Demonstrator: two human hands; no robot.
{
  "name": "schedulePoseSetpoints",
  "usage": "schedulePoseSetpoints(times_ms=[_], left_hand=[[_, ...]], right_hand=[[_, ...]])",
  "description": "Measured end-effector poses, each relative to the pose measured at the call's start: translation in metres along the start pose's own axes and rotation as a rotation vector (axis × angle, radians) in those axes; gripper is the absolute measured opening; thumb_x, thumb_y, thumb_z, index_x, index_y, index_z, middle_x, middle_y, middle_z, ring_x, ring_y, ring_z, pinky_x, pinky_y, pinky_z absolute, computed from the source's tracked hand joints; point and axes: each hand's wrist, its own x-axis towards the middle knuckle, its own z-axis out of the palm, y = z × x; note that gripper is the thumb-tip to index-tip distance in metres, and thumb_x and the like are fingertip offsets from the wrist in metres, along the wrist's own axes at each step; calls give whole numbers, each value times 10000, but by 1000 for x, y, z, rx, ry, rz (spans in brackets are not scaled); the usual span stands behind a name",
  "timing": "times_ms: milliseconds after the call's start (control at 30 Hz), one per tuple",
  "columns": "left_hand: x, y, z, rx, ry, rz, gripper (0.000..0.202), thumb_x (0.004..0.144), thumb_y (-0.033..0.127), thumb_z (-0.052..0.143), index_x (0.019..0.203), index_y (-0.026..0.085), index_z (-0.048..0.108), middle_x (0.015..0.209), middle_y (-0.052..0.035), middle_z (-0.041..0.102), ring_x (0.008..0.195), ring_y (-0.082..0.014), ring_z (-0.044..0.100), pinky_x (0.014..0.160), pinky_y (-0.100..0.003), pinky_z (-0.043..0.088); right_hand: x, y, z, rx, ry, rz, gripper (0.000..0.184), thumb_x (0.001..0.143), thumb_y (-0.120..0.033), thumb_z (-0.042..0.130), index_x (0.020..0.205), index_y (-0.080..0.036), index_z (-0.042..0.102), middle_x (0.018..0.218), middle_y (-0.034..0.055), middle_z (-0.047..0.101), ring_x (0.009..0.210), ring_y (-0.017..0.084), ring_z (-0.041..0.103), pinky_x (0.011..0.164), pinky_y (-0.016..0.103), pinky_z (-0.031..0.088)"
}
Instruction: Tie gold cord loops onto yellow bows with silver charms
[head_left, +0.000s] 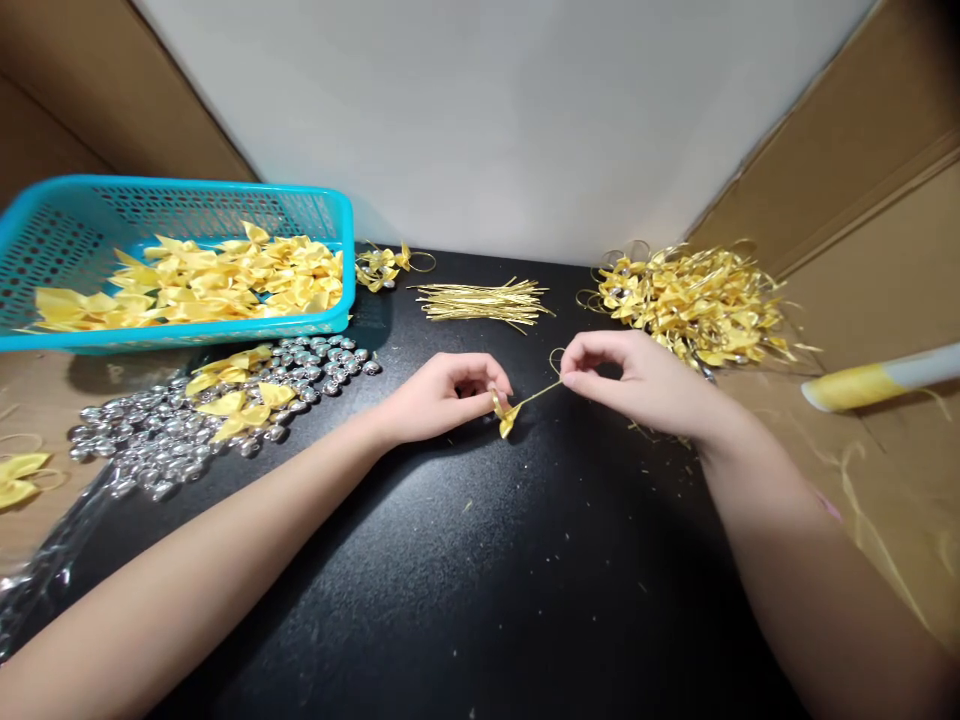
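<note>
My left hand (pixel 450 392) is closed in a pinch on a small yellow ribbon bow (pixel 505 416) just above the black tabletop (pixel 480 560). A thin gold cord (pixel 537 394) runs from the bow up to my right hand (pixel 630 378), whose fingertips pinch its other end. The two hands are a short way apart at the middle of the table.
A turquoise basket (pixel 60 225) of yellow bows stands at the back left. Silver beads (pixel 161 430) with a few bows lie in front of it. A bundle of gold cords (pixel 480 300) lies at the back, and a heap of finished bows (pixel 694 300) at the back right.
</note>
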Motion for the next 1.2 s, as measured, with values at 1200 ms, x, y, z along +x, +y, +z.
schedulePoseSetpoints(times_ms=[1200], left_hand=[[6,10,23,194,75,148,100,853,211,626,813,159,702,693,31,531,631,-91,484,606,-220,371]], right_hand=[[6,-4,21,19,57,-66,81,833,-183,584,765,-173,625,718,-9,609,687,124,530,657,250,416]])
